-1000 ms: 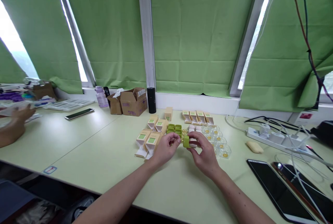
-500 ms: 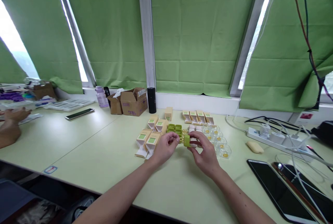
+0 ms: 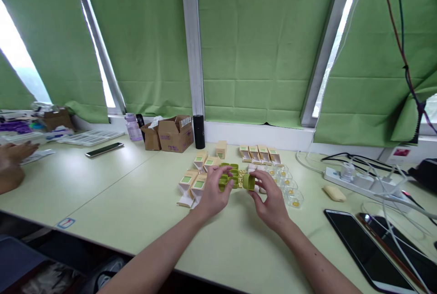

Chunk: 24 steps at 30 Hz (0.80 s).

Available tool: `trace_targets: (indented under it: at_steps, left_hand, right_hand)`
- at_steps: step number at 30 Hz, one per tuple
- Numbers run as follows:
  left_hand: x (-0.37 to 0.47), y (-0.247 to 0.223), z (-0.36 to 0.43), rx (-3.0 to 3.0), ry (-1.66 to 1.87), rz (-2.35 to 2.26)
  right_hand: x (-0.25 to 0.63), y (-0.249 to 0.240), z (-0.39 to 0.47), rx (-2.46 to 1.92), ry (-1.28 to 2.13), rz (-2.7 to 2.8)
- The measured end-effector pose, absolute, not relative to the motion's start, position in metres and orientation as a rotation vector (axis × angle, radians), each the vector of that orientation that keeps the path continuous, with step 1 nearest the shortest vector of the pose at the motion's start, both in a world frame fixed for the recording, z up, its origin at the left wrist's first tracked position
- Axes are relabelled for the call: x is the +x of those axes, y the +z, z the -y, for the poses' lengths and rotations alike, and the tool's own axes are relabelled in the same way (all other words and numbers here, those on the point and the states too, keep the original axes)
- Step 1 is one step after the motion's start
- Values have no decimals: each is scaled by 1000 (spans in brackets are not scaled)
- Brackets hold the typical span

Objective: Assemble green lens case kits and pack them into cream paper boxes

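Observation:
My right hand (image 3: 270, 197) grips a small green square cup (image 3: 249, 182) by its side, with the cup tipped so its opening faces left. To its left, my left hand (image 3: 215, 193) has its fingers apart and nothing visible in it, over the near edge of several similar green cups (image 3: 234, 172). A column of small yellowish pieces (image 3: 241, 176) lies between those cups and my right hand. Pale pinkish-white blocks (image 3: 251, 167) are partly hidden behind my right fingers. Clear plastic cups with yellow centres (image 3: 288, 182) stand to the right.
Opened cardboard boxes with green labels (image 3: 188, 184) lie left of my hands, more small boxes (image 3: 259, 154) behind. A brown carton (image 3: 175, 134) and black bottle (image 3: 198, 132) stand at the back. Right are a power strip (image 3: 363, 184) and tablet (image 3: 362, 244). Another person's hand (image 3: 17, 153) is far left.
My left hand has drawn left from the green cup and its fingers have opened. My right hand still holds the cup, now turned to show its opening.

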<state>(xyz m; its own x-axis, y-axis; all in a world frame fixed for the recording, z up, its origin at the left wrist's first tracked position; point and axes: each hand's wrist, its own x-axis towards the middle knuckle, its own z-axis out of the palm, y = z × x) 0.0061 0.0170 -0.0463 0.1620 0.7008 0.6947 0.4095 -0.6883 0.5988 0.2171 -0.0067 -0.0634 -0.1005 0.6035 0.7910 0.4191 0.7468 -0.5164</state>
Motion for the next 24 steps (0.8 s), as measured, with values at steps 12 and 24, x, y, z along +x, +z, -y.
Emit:
trace_targets:
  at_steps: [12,24]
  left_hand:
    - [9,-44,-9,2551,1422,-866]
    - [11,-47,-12,2550,1540,-768]
  right_hand:
    - [218,-61,10,-716,-37,1848]
    - [218,-62,11,-692,-199,1933]
